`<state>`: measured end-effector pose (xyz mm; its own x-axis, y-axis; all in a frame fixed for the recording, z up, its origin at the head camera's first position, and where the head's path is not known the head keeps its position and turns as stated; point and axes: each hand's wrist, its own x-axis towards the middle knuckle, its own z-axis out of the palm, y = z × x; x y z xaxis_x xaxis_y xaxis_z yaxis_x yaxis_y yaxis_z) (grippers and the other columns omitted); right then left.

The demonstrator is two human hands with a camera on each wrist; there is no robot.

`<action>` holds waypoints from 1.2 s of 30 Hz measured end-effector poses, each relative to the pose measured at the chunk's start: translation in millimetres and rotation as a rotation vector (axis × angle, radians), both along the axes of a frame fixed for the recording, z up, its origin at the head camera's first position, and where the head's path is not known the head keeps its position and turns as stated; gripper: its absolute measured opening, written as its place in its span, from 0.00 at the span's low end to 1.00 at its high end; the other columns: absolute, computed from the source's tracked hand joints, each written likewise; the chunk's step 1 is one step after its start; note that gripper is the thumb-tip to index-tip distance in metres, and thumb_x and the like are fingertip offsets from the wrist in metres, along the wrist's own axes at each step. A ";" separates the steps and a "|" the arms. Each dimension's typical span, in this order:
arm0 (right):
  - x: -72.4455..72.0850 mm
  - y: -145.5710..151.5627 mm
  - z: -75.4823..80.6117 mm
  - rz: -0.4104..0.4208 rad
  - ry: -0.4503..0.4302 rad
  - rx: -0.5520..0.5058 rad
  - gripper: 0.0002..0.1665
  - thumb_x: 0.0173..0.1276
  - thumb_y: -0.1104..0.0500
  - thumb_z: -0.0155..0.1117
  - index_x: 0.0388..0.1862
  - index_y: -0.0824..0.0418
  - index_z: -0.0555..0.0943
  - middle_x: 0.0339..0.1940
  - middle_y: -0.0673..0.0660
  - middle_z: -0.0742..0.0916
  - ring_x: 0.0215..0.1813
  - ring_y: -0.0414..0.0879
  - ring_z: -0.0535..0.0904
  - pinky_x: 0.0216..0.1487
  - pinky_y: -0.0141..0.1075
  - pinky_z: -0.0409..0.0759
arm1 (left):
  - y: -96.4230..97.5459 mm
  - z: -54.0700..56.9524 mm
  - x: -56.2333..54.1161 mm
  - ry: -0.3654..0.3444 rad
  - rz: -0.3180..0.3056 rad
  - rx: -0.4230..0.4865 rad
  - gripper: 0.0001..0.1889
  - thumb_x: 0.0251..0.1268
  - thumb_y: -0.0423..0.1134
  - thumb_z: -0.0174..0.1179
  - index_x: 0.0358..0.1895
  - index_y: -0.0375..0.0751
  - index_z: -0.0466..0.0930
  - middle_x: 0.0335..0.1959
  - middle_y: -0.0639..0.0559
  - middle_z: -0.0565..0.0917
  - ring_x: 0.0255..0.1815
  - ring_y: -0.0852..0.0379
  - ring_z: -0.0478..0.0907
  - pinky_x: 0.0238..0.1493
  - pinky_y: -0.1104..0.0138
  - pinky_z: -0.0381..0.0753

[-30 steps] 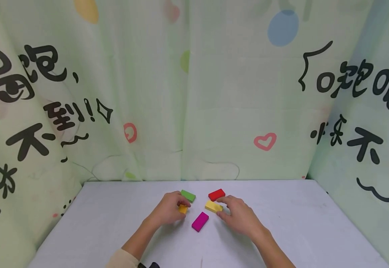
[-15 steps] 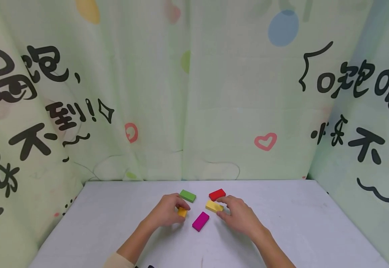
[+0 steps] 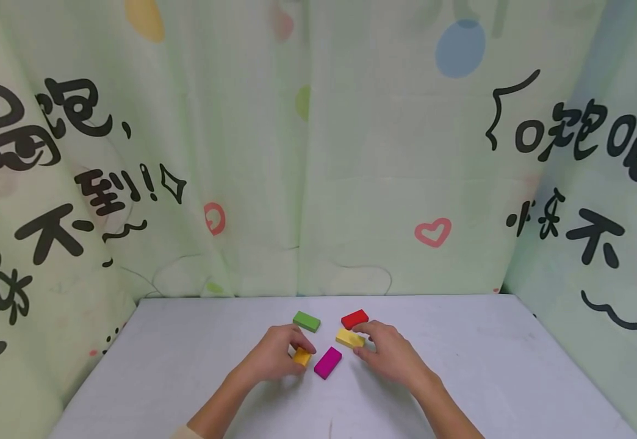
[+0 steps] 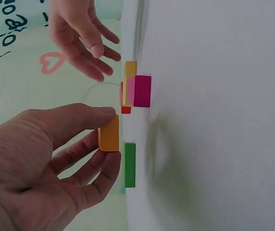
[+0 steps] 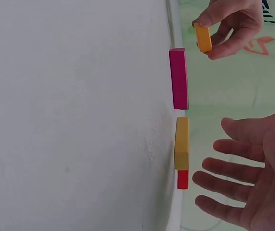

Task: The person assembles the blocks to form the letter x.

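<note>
My left hand [image 3: 277, 353] pinches an orange block [image 4: 109, 134] between thumb and fingers, raised above the table. Just right of it in the head view lies a magenta block [image 3: 327, 363], flat and slanted. My right hand [image 3: 392, 353] hovers over the light yellow block [image 3: 350, 338]; its fingers are spread and relaxed, holding nothing, as the right wrist view shows. Behind the yellow block is a red block [image 3: 354, 319]. A green block [image 3: 307, 321] lies beyond the left hand.
The blocks lie on a white-covered table [image 3: 461, 378]. A pale green printed curtain [image 3: 362, 152] with black lettering and hearts hangs behind it and along both sides.
My left hand, with the orange block in it, has moved slightly nearer the person, toward the magenta block. My right hand has stayed about where it was.
</note>
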<state>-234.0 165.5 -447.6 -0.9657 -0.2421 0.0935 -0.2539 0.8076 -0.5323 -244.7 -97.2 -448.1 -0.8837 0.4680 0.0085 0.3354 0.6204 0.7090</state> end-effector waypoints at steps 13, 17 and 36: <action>-1.3 -2.2 2.1 0.045 -0.013 -0.005 0.24 0.65 0.59 0.77 0.60 0.58 0.85 0.56 0.55 0.88 0.55 0.54 0.85 0.58 0.53 0.86 | 16.7 4.3 17.2 -0.026 -0.071 0.010 0.12 0.54 0.30 0.76 0.41 0.47 0.94 0.39 0.61 0.83 0.45 0.63 0.77 0.41 0.73 0.85; -2.0 -3.0 2.0 0.048 -0.026 -0.005 0.24 0.65 0.58 0.77 0.60 0.58 0.85 0.57 0.55 0.88 0.56 0.55 0.85 0.58 0.52 0.86 | 22.6 6.0 22.1 -0.041 -0.093 0.017 0.11 0.54 0.29 0.76 0.40 0.47 0.94 0.39 0.62 0.82 0.45 0.64 0.77 0.40 0.73 0.85; -1.5 -5.9 1.4 0.128 0.001 -0.007 0.24 0.65 0.62 0.76 0.60 0.61 0.84 0.55 0.55 0.88 0.52 0.51 0.83 0.57 0.51 0.85 | 44.4 0.0 37.9 -0.097 -0.159 -0.021 0.12 0.52 0.29 0.78 0.38 0.50 0.94 0.37 0.66 0.82 0.42 0.70 0.76 0.44 0.75 0.83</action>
<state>-235.5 159.5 -446.2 -0.9269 -0.3628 0.0965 -0.3553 0.7648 -0.5374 -206.7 -52.8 -448.1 -0.7945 0.6014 -0.0843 0.3615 0.5799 0.7301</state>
